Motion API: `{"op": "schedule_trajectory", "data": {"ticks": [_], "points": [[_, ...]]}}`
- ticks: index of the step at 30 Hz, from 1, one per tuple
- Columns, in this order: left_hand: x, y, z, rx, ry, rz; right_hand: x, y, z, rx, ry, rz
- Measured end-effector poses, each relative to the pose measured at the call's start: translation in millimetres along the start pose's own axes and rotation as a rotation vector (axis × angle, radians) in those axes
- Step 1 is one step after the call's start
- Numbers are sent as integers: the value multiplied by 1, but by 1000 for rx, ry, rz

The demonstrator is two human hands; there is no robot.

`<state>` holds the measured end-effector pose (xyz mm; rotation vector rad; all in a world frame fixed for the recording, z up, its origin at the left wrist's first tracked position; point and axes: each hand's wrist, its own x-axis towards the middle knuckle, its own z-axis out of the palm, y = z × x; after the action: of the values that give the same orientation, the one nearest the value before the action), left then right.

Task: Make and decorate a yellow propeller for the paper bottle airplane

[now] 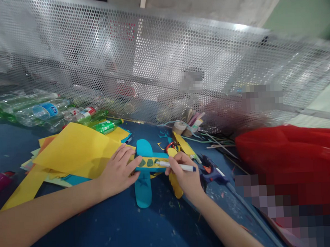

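A paper aeroplane [143,183] of teal and yellow card lies on the blue table [104,230]. Its yellow body carries dark green dots. My left hand [118,171] rests flat on the plane's left side, fingers stretched out, pinning it down. My right hand [184,172] is closed round a white marker pen [177,166] with a blue cap. The pen's tip touches the yellow body near the dots.
Yellow and orange paper sheets [72,150] are piled at the left, with plastic bottles [42,111] behind them. A blue glue gun [211,170], sticks and tape rolls [182,128] lie at the right. A red bag [291,161] is beside them. A perforated metal screen [151,65] closes the back.
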<state>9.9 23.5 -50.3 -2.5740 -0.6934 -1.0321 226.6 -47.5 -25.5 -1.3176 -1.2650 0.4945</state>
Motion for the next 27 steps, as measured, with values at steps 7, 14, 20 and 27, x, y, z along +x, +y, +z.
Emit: {"op": "schedule_trajectory", "data": {"ticks": [7,14,20,27], "points": [[0,0,0,2,1,2,0,3,-1,-9,60,10],[0,0,0,27,8,15,1,1,0,27,125,-5],[0,-1,0,30,-6,14,1,1,-1,6,113,-4],[1,-1,0,37,15,29,2,4,-1,18,103,-1]]}}
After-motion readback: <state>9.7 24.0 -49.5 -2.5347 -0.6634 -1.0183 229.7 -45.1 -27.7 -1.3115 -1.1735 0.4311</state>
